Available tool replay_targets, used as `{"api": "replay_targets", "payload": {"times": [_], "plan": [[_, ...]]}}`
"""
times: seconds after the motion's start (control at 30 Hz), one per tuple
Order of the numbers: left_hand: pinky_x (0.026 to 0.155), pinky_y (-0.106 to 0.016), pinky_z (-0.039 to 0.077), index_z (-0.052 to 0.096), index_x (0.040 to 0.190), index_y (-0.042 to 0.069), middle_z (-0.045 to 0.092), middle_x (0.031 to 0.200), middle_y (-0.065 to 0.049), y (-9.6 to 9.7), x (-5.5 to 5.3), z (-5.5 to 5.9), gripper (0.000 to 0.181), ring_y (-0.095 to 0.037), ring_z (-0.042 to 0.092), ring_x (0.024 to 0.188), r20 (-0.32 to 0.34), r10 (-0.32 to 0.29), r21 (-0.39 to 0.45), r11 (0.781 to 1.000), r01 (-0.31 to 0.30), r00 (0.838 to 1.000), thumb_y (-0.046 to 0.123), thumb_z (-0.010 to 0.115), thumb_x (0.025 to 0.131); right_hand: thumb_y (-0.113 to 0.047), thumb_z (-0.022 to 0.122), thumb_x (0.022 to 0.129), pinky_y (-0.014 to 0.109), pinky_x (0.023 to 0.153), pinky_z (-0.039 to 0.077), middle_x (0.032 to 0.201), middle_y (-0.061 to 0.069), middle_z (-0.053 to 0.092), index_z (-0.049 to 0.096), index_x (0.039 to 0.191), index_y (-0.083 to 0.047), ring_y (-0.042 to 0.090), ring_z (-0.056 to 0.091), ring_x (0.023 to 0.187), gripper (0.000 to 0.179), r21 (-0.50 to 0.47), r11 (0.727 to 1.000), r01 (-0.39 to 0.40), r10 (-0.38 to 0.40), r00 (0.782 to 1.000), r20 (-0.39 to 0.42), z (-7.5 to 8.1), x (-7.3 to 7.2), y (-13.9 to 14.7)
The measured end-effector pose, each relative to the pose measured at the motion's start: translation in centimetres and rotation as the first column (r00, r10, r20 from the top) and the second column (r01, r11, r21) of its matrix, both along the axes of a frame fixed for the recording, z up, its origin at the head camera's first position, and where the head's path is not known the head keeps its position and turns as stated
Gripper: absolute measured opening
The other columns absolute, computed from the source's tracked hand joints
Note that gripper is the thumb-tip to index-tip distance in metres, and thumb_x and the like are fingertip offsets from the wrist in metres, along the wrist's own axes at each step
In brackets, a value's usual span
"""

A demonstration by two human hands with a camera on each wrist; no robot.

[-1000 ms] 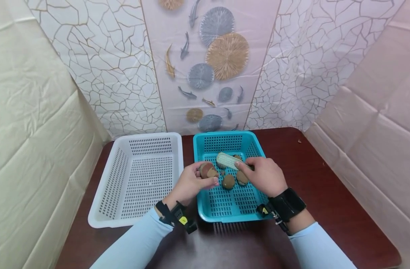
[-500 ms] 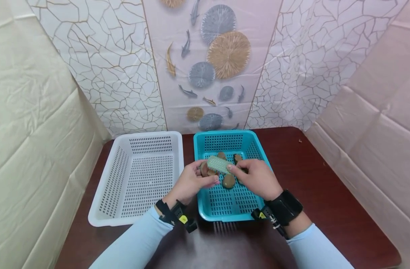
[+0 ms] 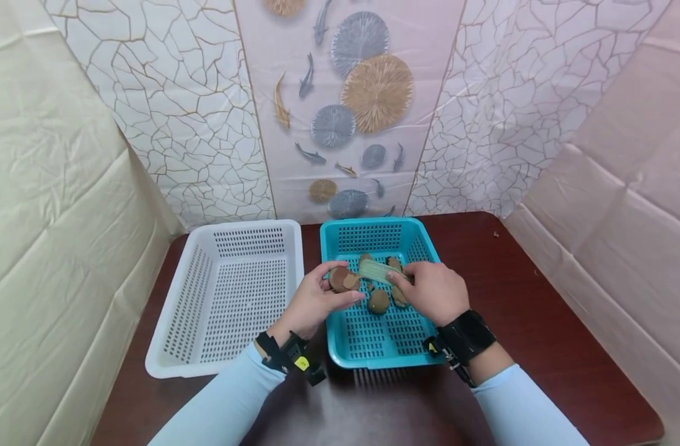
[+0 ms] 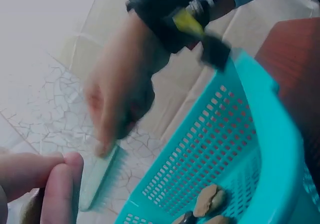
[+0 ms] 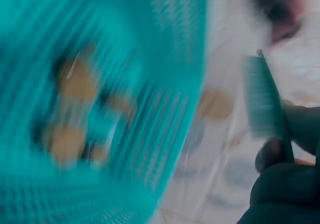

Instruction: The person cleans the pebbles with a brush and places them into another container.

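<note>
Currently the turquoise basket (image 3: 380, 361) holds several brown lumps (image 3: 378, 301), perhaps stones, though overlap and blur obscure their number. Above its left side, the left hand (image 3: 312, 301) grips a patchy reddish-brown lump (image 3: 342, 280); the right hand (image 3: 441, 292) holds a pale green brush (image 3: 375, 271) over the basket. A white basket (image 3: 245, 291) stands just beside.

The brush (image 3: 374, 271) looks plastic, the tabletop (image 3: 362, 409) glossy.
</note>
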State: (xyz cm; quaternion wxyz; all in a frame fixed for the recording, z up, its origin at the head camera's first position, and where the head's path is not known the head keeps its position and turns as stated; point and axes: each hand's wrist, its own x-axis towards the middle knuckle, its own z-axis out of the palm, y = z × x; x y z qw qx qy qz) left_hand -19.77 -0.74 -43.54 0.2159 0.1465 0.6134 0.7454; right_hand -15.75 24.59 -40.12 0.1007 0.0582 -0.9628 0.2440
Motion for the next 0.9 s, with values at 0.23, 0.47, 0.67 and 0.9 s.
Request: {"api": "replay_targets", "payload": {"times": [0.23, 0.47, 0.67, 0.9], "plan": [[0.097, -0.040, 0.064, 0.045, 0.161, 0.008, 0.071, 0.129, -0.023, -0.09, 0.10, -0.04, 0.070, -0.024, 0.077, 0.109, 0.014, -0.008, 0.021, 1.000, 0.008, 1.000, -0.003, 0.078, 0.100, -0.047, 0.066, 0.111, 0.034, 0.050, 0.030, 0.059, -0.004, 0.040, 0.066, 0.073, -0.018, 0.020, 0.043, 0.055, 0.048, -0.168, 0.982, -0.084, 0.090, 0.996, 0.026, 0.11, -0.01, -0.15], [0.094, -0.038, 0.064, 0.046, 0.160, 0.006, 0.075, 0.121, -0.022, 0.11, 0.21, -0.29, 0.063, -0.031, 0.078, 0.114, 0.046, -0.007, 0.043, 0.999, 0.005, 0.999, -0.005, 0.073, 0.104, -0.048, 0.068, 0.109, 0.033, 0.048, 0.027, 0.058, -0.004, 0.036, 0.056, 0.065, -0.019, 0.019, 0.042, 0.053, 0.054, -0.059, 0.998, -0.013, 0.012, 1.000, -0.014, 0.13, -0.08, 0.41], [0.095, -0.040, 0.064, 0.045, 0.161, 0.006, 0.070, 0.129, -0.025, 0.26, 0.21, -0.24, 0.067, -0.027, 0.079, 0.108, 0.023, -0.005, 0.039, 0.999, 0.004, 1.000, -0.003, 0.076, 0.102, -0.049, 0.066, 0.111, 0.033, 0.049, 0.028, 0.058, -0.004, 0.039, 0.060, 0.068, -0.020, 0.019, 0.042, 0.054, 0.052, -0.062, 0.996, -0.071, 0.072, 0.997, 0.013, 0.41, -0.21, 0.22], [0.095, -0.040, 0.064, 0.041, 0.163, 0.006, 0.073, 0.127, -0.022, 0.31, 0.31, -0.48, 0.069, -0.026, 0.080, 0.109, 0.030, -0.021, 0.033, 0.999, 0.020, 0.999, -0.005, 0.073, 0.103, -0.048, 0.069, 0.109, 0.034, 0.047, 0.027, 0.058, -0.003, 0.036, 0.057, 0.068, -0.020, 0.019, 0.041, 0.053, 0.052, -0.048, 0.998, -0.040, 0.039, 0.999, -0.030, 0.46, 0.04, 0.52]]}}
